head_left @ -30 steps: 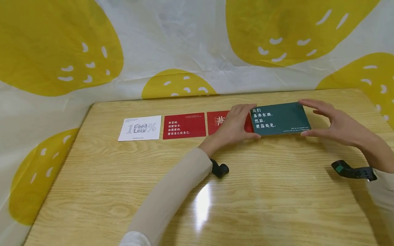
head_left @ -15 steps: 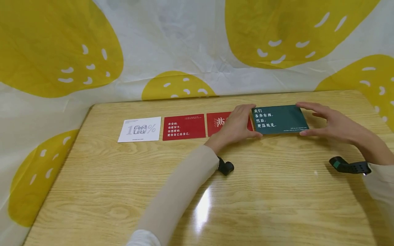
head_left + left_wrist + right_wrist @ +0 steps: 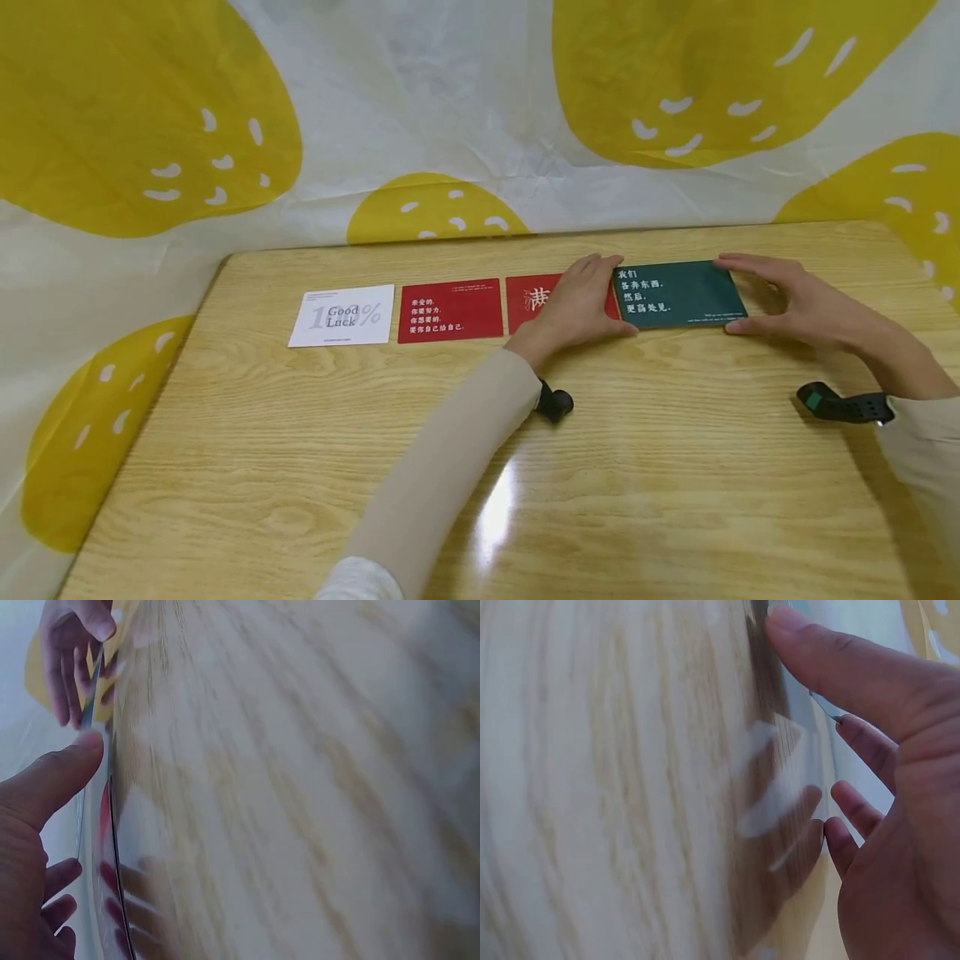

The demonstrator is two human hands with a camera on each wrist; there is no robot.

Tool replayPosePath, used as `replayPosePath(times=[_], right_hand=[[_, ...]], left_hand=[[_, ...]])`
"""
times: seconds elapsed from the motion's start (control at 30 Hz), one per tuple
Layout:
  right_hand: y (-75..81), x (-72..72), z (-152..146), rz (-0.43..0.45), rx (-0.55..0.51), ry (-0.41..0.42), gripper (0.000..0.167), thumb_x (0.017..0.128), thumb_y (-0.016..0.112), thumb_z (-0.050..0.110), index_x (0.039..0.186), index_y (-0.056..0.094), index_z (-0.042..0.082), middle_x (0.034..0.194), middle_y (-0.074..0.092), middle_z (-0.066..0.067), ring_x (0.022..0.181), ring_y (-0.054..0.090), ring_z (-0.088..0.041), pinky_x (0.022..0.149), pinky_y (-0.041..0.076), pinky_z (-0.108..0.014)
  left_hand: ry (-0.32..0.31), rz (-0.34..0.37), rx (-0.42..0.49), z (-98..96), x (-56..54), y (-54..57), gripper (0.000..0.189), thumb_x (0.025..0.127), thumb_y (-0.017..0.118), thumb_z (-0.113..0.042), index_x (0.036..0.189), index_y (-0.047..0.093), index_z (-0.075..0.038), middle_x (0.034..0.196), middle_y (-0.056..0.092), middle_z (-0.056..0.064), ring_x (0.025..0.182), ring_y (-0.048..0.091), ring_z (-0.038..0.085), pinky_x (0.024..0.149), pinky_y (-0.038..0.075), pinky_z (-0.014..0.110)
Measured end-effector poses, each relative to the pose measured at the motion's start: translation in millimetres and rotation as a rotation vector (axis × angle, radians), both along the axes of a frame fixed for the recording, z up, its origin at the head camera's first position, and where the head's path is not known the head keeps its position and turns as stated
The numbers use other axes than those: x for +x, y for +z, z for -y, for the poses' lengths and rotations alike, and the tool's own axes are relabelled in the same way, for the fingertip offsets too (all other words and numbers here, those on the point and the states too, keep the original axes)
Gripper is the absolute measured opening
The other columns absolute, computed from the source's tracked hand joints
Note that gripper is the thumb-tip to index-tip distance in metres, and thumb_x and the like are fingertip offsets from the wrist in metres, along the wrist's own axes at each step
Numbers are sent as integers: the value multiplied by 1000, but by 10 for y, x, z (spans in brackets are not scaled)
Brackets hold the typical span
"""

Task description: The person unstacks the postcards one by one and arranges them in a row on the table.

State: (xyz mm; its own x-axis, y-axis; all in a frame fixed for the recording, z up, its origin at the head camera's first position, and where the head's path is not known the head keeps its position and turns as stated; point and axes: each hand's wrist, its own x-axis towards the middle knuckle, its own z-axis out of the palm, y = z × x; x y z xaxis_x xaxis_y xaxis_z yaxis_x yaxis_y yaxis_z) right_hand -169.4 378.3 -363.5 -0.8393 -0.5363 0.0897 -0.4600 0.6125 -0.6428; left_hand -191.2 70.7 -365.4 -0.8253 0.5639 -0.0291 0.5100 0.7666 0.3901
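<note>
A dark green card with white Chinese lettering is held between both hands in the head view. My left hand pinches its left corners, thumb at the near edge and fingers at the far edge. At the opposite end my right hand holds the right corners the same way. Seen nearly edge-on in the left wrist view, the green card appears just above the table. Part of a red card with a large white character is hidden under my left hand, right beside the green card.
Further left in the same row lie another red card with white text and a white "Good Luck" card. They rest on a wood-grain table. Behind it hangs a white cloth with yellow shapes.
The green card has come down slightly and levelled, with its right end shifting a little left. My right hand has moved left with it, and my left forearm has shifted slightly right.
</note>
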Motion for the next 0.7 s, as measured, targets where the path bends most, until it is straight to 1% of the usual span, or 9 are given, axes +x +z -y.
replayPosePath(times=[0.13,0.23,0.37,0.57,0.7], right_hand=[[-9,-15,-9,2,7,-2,84,72,82,1,144,41,7,146,36,-21,135,23,-2,103,13,-13],[-15,-27,-13,3,16,1,84,70,82,0,144,42,6,146,36,-22,135,24,-4,103,14,-13],[-22,-30,-16,4,34,5,85,70,82,0,144,42,6,146,36,-22,134,24,-5,105,13,-16],[-26,-21,-15,20,47,2,85,72,82,3,145,40,7,147,33,-22,136,21,-9,110,9,-23],[-34,-15,-26,15,47,4,85,72,82,3,145,40,7,147,33,-22,136,21,-9,110,9,-23]], left_hand=[[-3,0,-42,-28,-8,-3,100,75,72,-59,151,22,-15,151,31,-2,142,15,14,112,1,17],[-6,-4,-71,-42,-10,-1,100,76,71,-60,151,22,-15,151,31,-2,142,15,15,112,1,18],[-5,-8,-94,-48,-12,1,101,76,70,-62,151,21,-15,152,31,-1,142,16,16,113,2,19],[8,3,-107,-49,-13,-1,101,76,69,-62,152,21,-15,152,31,-3,142,16,15,113,2,20],[8,3,-116,-53,-3,-6,100,77,68,-62,152,21,-15,152,30,-3,143,15,14,113,0,19]])
